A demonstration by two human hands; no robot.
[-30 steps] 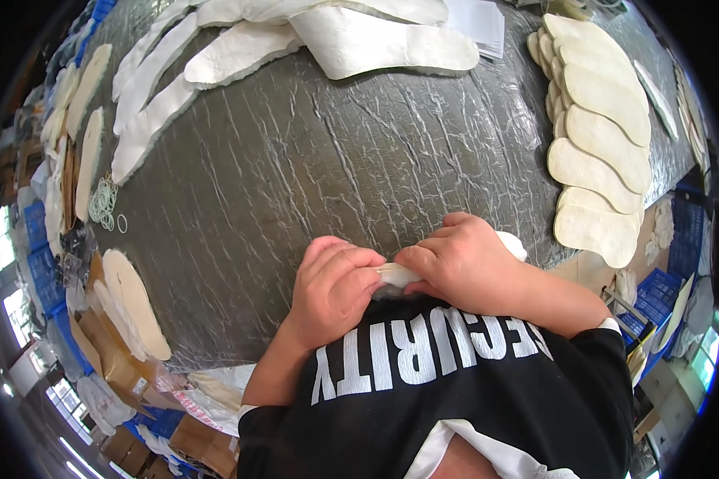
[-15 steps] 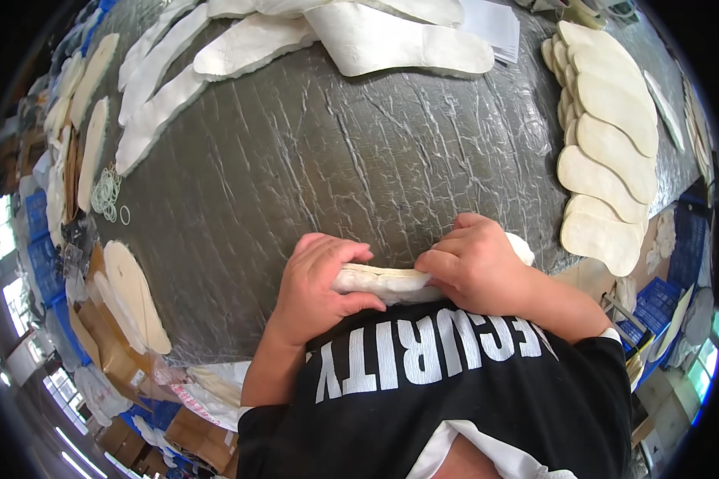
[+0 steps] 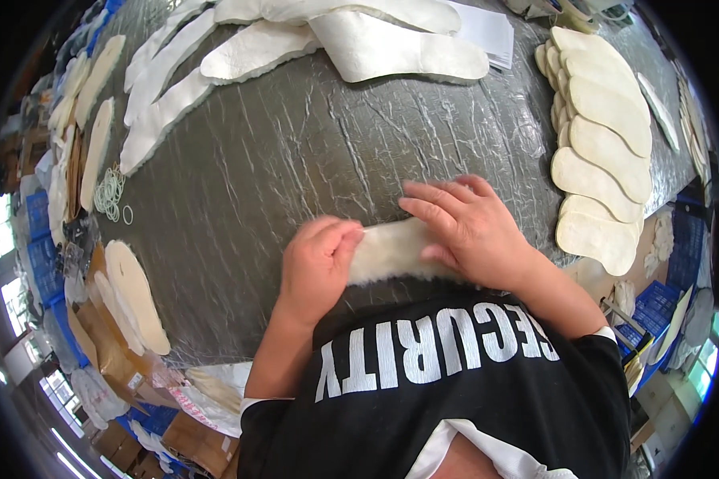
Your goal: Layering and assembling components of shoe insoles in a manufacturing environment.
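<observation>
A cream, fuzzy insole [image 3: 390,251] lies on the dark plastic-covered table [image 3: 240,184] close to my body, its fleecy side showing. At its left end, my left hand [image 3: 318,259] is closed, with thumb and fingertips pinching the edge. Over the right end, my right hand [image 3: 471,231] has its fingers stretched apart past the far edge, while its blurred thumb rests on the fleece. My two hands cover both ends of the insole. Whether another insole lies under it, I cannot tell.
Overlapping cream insoles [image 3: 607,160] form a long stack at the right. White fleecy insoles [image 3: 403,48] spread along the far side, beside white paper sheets [image 3: 487,36]. Pale rubber bands [image 3: 109,191] lie at the left edge, with more insoles [image 3: 136,295] nearer me.
The insole bundle held edge-up against my shirt has turned over to show its fleece and moved slightly away from me. My right hand has gone from a closed grip to spread fingers.
</observation>
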